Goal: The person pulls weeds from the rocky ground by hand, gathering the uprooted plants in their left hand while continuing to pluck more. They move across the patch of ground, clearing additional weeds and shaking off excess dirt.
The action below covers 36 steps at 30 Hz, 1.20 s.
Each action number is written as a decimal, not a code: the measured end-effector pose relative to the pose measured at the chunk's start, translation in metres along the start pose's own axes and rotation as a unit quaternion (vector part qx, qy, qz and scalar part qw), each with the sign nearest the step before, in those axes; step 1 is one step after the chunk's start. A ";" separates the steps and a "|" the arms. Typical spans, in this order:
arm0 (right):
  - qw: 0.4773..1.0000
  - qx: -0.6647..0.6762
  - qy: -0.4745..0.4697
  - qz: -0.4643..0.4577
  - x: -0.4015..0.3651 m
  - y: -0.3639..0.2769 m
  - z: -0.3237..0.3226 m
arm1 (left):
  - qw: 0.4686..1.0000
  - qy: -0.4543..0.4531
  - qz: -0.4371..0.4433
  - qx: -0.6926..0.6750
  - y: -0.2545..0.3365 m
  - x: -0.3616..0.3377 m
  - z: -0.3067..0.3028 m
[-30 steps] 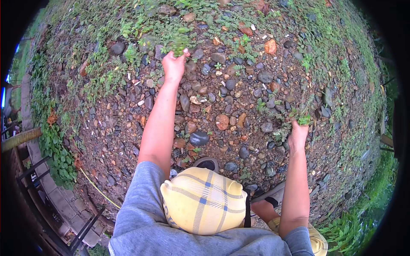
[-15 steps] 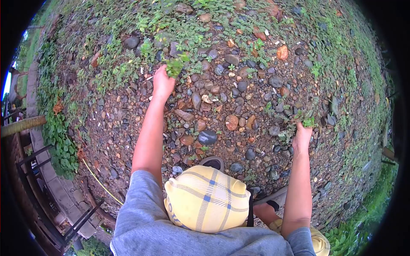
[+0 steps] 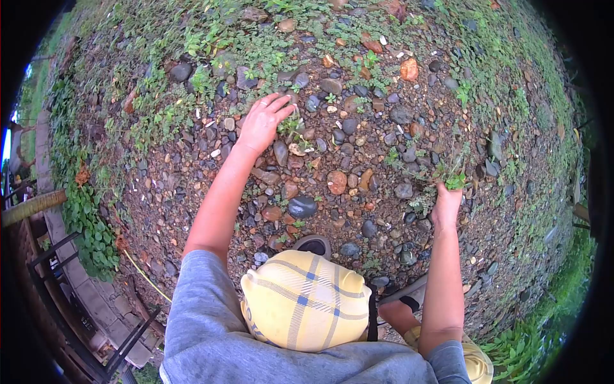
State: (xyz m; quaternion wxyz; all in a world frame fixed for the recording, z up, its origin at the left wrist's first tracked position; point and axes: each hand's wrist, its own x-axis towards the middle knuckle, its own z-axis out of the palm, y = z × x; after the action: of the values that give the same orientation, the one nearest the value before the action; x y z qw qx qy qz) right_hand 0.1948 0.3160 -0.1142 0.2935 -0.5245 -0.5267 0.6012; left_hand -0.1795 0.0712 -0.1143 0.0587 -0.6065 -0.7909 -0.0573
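Observation:
My left hand (image 3: 261, 121) reaches out over the stony ground, fingers spread and palm down, with a ring on one finger. Just beside its fingertips is a small green weed sprig (image 3: 291, 127), partly covered by the hand. To the right, my right hand (image 3: 447, 201) is closed around a bunch of weeds (image 3: 455, 182), whose leaves and thin stems stick out past the fingers. Pebbles and larger stones, among them a dark grey stone (image 3: 302, 207) and a round reddish stone (image 3: 336, 182), lie between the two hands.
Low green weeds (image 3: 268, 54) cover the ground ahead. My knee in yellow checked cloth (image 3: 300, 304) and a sandal (image 3: 313, 245) are below. At left are a leafy vine (image 3: 96, 243), a yellow cord (image 3: 144, 275), a paved edge (image 3: 86, 288) and a dark metal frame (image 3: 48, 288).
My left hand has opened and moved right and slightly down; the sprig it held is now beside its fingertips. My right hand keeps its bunch of weeds, nearly in place.

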 end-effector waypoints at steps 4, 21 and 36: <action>1.000 -0.011 0.007 0.006 0.001 0.000 -0.007 | 0.997 -0.045 -0.062 -0.012 -0.002 -0.002 0.004; 1.000 -0.013 0.006 -0.024 0.006 -0.020 -0.006 | 0.940 -0.240 -0.242 0.023 0.007 0.040 0.000; 0.982 -0.113 -0.142 -0.057 0.037 -0.048 0.065 | 0.960 -0.080 -0.224 -0.144 0.061 -0.057 -0.061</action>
State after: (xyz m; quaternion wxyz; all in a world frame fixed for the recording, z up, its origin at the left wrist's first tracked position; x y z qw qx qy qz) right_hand 0.1138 0.3411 -0.0874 0.1885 -0.4326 -0.6570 0.5879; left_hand -0.1046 0.0227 -0.0622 -0.1075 -0.4181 -0.8921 -0.1334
